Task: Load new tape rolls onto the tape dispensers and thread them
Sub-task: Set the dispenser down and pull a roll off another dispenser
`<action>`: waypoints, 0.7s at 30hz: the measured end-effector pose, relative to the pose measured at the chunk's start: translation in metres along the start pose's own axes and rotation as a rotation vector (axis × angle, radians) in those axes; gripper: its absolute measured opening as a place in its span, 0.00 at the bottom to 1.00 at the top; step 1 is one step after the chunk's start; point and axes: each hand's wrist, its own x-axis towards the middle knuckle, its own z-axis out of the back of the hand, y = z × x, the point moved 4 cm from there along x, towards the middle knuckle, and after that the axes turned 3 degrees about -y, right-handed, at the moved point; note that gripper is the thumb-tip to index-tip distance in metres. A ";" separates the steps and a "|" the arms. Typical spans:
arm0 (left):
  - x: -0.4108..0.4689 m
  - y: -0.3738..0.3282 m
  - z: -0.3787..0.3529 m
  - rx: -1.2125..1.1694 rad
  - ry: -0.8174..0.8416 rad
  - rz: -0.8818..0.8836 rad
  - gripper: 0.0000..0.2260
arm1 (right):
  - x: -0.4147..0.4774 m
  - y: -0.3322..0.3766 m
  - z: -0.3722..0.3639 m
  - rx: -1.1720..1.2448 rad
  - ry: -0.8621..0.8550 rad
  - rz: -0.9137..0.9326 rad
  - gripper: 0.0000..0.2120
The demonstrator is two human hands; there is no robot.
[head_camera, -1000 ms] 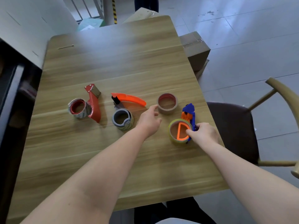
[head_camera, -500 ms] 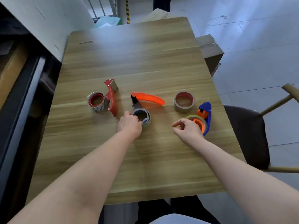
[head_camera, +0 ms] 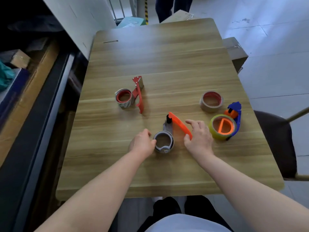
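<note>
A grey metal dispenser with an orange handle (head_camera: 180, 126) lies in the middle of the wooden table (head_camera: 160, 64), its round hub (head_camera: 163, 143) empty. My left hand (head_camera: 143, 144) grips the left rim of that hub. My right hand (head_camera: 199, 137) pinches the near end of the orange handle. A loose brown tape roll (head_camera: 212, 101) stands behind my right hand. To the right lies a blue dispenser (head_camera: 235, 114) carrying a yellow roll (head_camera: 222, 127). A red dispenser (head_camera: 138, 93) with a roll (head_camera: 124, 98) lies at the left.
A cardboard box (head_camera: 235, 51) sits on the floor past the table's right edge. A chair (head_camera: 274, 141) with a dark seat stands at the right. Dark shelving and boxes (head_camera: 21, 67) run along the left side. A person's legs (head_camera: 172, 7) show beyond the far end.
My right hand left the blue dispenser and took hold of the orange handle. My left hand closed on the grey hub's rim, and the grey dispenser has been pulled nearer and turned.
</note>
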 end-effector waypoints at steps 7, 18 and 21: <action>0.001 0.003 -0.007 -0.073 0.057 0.086 0.10 | -0.012 0.005 -0.026 0.054 0.357 -0.228 0.34; -0.014 -0.005 0.104 0.016 -0.293 -0.122 0.12 | -0.040 0.082 0.051 0.135 -0.297 0.215 0.16; -0.028 -0.023 0.135 0.297 -0.472 -0.387 0.12 | -0.050 0.104 0.061 0.194 -0.373 0.333 0.15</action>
